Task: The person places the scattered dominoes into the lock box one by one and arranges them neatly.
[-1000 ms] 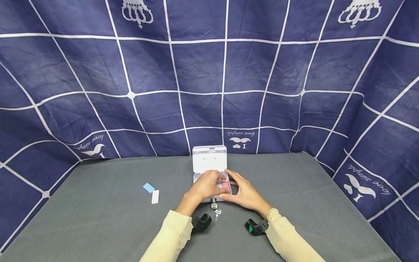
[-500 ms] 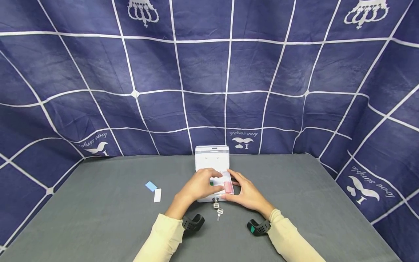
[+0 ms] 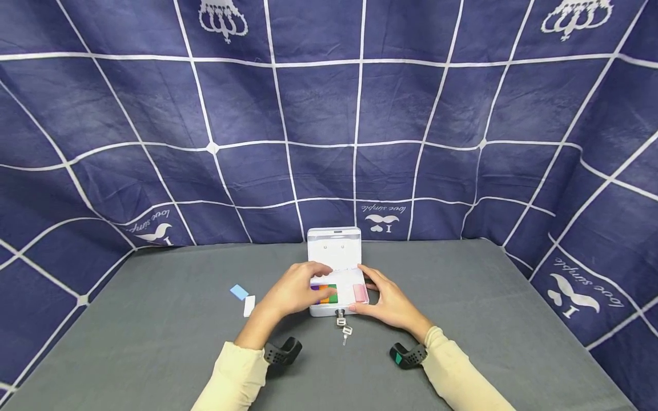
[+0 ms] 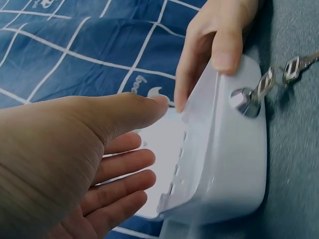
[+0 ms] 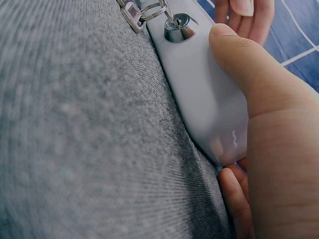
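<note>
The box is standing close to the far edge of the table, near that edge's middle, its lid swung back. I am judging the step in hand to be handling the contents, with one hand steadying. The right hand is gripping the box's right end, thumb pressing the front rim, fingers wrapping the side. The left hand is hovering at the left end, thumb set apart from four slightly spread fingers, pinching nothing visible; whether it is touching the blocks I cannot tell. Any next move is probably calling for a light fingertip pinch and a steady box. The blocks, purple, orange and green, are lying side by side in the front left corner; a pink piece is occupying the front right. A blue piece and a white piece, flat and rectangular, are resting left of the box. The box is showing smooth, glossy walls and rounded corners; metal keys are hanging from its round lock onto ribbed grey cloth.
</note>
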Action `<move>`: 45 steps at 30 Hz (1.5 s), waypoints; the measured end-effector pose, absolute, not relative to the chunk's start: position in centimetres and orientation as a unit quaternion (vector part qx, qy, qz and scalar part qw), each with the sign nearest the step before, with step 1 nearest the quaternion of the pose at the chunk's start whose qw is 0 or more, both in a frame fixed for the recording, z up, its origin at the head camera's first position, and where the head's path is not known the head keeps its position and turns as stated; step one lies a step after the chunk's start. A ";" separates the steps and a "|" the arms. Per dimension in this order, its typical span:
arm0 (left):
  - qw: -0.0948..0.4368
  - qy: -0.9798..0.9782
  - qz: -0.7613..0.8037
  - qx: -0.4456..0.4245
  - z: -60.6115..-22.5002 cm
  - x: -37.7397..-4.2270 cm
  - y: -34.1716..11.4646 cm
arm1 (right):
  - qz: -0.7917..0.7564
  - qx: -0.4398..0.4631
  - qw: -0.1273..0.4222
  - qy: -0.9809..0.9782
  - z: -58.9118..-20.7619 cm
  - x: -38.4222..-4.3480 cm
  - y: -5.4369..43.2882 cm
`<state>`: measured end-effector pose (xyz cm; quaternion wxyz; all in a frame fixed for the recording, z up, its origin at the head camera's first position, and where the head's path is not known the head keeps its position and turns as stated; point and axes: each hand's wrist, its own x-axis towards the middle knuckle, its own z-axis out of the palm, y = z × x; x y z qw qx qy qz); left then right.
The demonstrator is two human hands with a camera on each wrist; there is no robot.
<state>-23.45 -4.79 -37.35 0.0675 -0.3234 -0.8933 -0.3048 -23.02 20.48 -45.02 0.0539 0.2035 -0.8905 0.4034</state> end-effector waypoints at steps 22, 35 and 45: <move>0.068 -0.912 -0.302 -0.268 -36.7 -24.0 -9.7 | 0.396 0.199 0.055 -0.895 -44.9 -22.9 20.4; 0.061 -0.923 -0.296 -0.239 -36.6 -24.7 -12.0 | 0.399 0.200 0.055 -0.893 -45.0 -23.0 20.4; 0.061 -0.930 -0.296 -0.210 -36.8 -25.2 -14.0 | 0.397 0.200 0.055 -0.894 -45.0 -22.9 20.4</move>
